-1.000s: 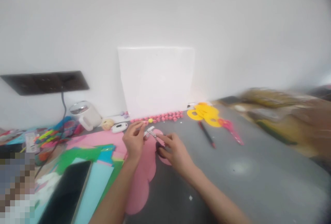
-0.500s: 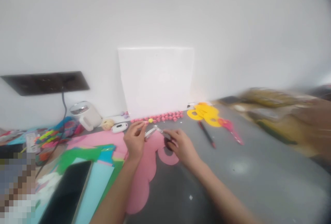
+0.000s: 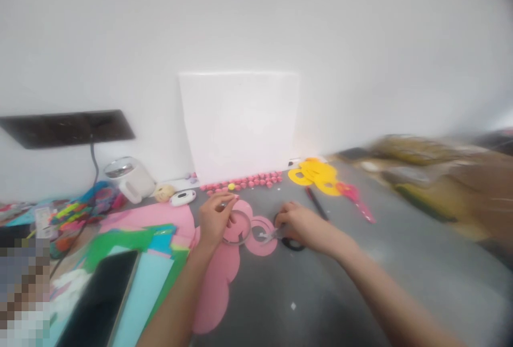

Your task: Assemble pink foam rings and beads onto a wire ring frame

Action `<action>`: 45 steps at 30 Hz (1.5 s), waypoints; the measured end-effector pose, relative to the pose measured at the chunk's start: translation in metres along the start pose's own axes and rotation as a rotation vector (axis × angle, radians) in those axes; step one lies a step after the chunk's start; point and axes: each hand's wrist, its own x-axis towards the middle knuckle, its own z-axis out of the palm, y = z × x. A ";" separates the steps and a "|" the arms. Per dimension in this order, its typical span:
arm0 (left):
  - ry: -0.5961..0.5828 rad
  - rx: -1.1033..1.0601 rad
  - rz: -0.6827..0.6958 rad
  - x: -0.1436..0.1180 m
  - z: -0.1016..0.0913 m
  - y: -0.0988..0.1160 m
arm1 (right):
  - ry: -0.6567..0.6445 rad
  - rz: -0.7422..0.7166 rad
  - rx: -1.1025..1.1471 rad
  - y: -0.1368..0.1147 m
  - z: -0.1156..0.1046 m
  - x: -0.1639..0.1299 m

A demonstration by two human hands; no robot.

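Note:
My left hand (image 3: pixel 216 221) is closed, its thumb and fingers bent together. Against its fingers is a clear ring that looks like a roll of tape (image 3: pixel 249 232), over the scalloped pink paper (image 3: pixel 214 288). A small pale bit shows at the index fingertip, too blurred to name. My right hand (image 3: pixel 298 226) grips a pair of scissors low over the table, with one black handle loop (image 3: pixel 293 244) showing beneath the fingers. The silver blades (image 3: pixel 269 236) point left across a pink paper ring (image 3: pixel 260 249).
A white board (image 3: pixel 240 128) leans on the wall behind a row of small pink balls (image 3: pixel 262 180). Yellow paper rings (image 3: pixel 316 173), a dark pencil (image 3: pixel 317 203) and pink scissors (image 3: pixel 352 197) lie right. Left are coloured sheets (image 3: pixel 150 277), a phone (image 3: pixel 98 299) and a white glue gun-like device (image 3: pixel 130 178).
The scissors have come down and right, from the raised fingertips to the pink ring. My hands have moved apart, and the clear ring now faces me.

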 end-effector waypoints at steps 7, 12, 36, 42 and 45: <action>-0.205 -0.226 -0.263 0.007 -0.009 0.003 | -0.008 0.137 0.203 -0.018 0.025 0.021; -0.269 -0.407 -0.349 0.011 -0.013 -0.001 | -0.028 0.191 0.145 -0.020 0.030 0.026; -0.173 -0.725 -0.451 0.015 -0.015 -0.005 | 0.141 0.194 1.351 -0.040 0.013 0.055; -0.114 -0.738 -0.458 0.015 -0.015 -0.003 | 0.142 0.232 1.596 -0.049 0.021 0.079; -0.095 -0.737 -0.451 0.015 -0.015 -0.005 | 0.116 0.229 1.620 -0.051 0.022 0.082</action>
